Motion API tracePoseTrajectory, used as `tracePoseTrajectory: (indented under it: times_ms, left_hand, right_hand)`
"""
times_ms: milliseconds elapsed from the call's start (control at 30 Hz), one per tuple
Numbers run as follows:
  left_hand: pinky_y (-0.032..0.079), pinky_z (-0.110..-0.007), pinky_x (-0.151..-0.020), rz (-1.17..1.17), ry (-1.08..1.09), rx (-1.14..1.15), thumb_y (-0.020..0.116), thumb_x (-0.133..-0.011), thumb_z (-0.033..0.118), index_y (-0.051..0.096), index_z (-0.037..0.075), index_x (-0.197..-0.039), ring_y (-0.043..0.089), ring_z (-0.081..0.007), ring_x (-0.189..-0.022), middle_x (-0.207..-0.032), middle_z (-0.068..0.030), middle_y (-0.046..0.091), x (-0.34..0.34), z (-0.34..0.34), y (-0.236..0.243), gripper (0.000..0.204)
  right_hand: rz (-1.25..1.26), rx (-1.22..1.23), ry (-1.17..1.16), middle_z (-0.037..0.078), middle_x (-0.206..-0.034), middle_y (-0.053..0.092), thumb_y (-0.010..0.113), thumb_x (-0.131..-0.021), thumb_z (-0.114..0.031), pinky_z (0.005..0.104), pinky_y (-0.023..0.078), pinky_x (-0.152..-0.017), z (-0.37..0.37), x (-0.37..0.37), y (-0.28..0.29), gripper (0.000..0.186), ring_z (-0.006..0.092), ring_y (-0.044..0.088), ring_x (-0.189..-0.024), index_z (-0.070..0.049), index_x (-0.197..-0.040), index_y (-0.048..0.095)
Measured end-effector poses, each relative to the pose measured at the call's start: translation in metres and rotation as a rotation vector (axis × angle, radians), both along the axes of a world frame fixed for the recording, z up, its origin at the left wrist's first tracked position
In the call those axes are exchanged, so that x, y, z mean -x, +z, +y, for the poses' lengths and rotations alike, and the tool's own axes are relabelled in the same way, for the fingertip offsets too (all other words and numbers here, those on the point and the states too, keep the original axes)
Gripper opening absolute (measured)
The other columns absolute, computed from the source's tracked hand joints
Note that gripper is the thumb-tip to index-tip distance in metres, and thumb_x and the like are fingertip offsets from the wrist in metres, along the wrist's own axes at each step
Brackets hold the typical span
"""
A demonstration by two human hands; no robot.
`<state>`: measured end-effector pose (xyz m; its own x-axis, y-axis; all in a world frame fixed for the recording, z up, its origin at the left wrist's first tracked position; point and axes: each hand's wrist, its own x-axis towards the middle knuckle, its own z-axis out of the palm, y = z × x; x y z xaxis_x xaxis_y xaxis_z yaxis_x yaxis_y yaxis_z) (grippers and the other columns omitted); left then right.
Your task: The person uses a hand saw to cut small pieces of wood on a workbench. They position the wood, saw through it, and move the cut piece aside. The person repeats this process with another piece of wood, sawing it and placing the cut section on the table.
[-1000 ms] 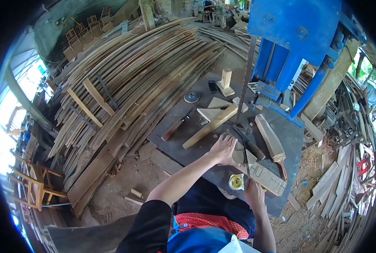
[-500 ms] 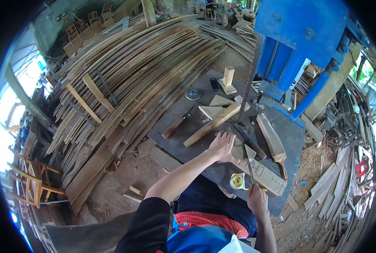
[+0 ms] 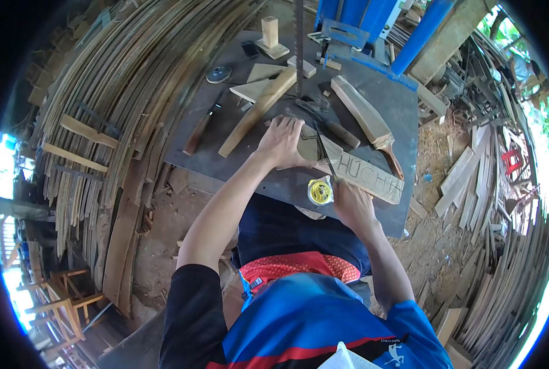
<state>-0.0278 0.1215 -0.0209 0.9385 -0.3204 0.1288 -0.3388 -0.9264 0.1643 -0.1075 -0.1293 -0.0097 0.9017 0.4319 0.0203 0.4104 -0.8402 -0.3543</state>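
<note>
Board [image 3: 373, 178], pale with dark markings, lies slantwise on dark surface [image 3: 400, 120] before you. Your left hand [image 3: 282, 142], fingers bent, thumb spread, sits at board's left end; whether it grips cannot be told from this angle. Your right hand [image 3: 353, 206] closed around near end of thin dark tool [image 3: 325, 147], which crosses board in view. Yellow tape measure [image 3: 320, 192] just left of right hand. Wooden-handled tool [image 3: 341, 132] just beyond board.

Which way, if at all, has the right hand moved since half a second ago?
Yes: the right hand has shifted forward, away from the wearer, judged against the yellow tape measure just to its left.
</note>
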Motion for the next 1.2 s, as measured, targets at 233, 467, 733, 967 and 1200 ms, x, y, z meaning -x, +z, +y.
tracePoseTrajectory:
  times_ms: [233, 467, 733, 967, 1200]
  left_hand:
    - [0.030, -0.046, -0.116, 0.149, 0.145, -0.003, 0.075, -0.065, 0.073, 0.040, -0.005, -0.137, 0.047, -0.0347, -0.132, -0.136, -0.0236, 0.052, -0.017, -0.009, 0.005, 0.112]
    - [0.027, -0.047, -0.119, 0.085, 0.033, 0.002, 0.073, -0.065, 0.074, 0.038, -0.006, -0.140, 0.045, -0.0378, -0.135, -0.137, -0.0258, 0.050, -0.023, -0.006, -0.004, 0.115]
    - [0.023, -0.049, -0.122, 0.089, 0.086, 0.033, 0.072, -0.065, 0.077, 0.038, -0.005, -0.140, 0.040, -0.0382, -0.139, -0.140, -0.0260, 0.048, -0.016, -0.012, 0.001, 0.117]
    - [0.020, -0.048, -0.124, 0.079, 0.059, -0.016, 0.072, -0.065, 0.076, 0.036, -0.005, -0.140, 0.039, -0.0380, -0.140, -0.140, -0.0259, 0.047, -0.019, -0.011, -0.006, 0.116]
    - [0.018, -0.048, -0.124, 0.047, 0.043, 0.064, 0.076, -0.062, 0.076, 0.034, -0.005, -0.142, 0.034, -0.0362, -0.144, -0.146, -0.0265, 0.041, -0.007, -0.019, -0.004, 0.121]
  right_hand:
    - [0.054, 0.027, -0.103, 0.025, -0.071, 0.067, 0.047, -0.103, -0.027, 0.0552, 0.054, -0.064, -0.004, -0.006, -0.008, 0.029, 0.0443, 0.068, -0.069, 0.000, -0.099, 0.057]
    - [0.225, 0.132, -0.207, 0.025, -0.072, 0.067, 0.046, -0.104, -0.029, 0.0560, 0.054, -0.063, -0.020, 0.025, 0.007, 0.031, 0.0444, 0.068, -0.069, -0.001, -0.098, 0.056]
    - [0.036, -0.031, -0.120, 0.026, -0.072, 0.066, 0.046, -0.104, -0.028, 0.0567, 0.053, -0.064, 0.001, -0.013, -0.015, 0.032, 0.0445, 0.068, -0.069, 0.000, -0.092, 0.055]
    - [0.197, 0.051, -0.169, 0.026, -0.069, 0.065, 0.047, -0.103, -0.026, 0.0548, 0.053, -0.061, -0.024, 0.033, 0.001, 0.029, 0.0447, 0.066, -0.066, -0.001, -0.093, 0.055]
    - [0.087, -0.028, -0.110, 0.027, -0.075, 0.066, 0.046, -0.103, -0.028, 0.0571, 0.051, -0.071, 0.006, -0.021, 0.001, 0.033, 0.0475, 0.066, -0.074, 0.001, -0.095, 0.058]
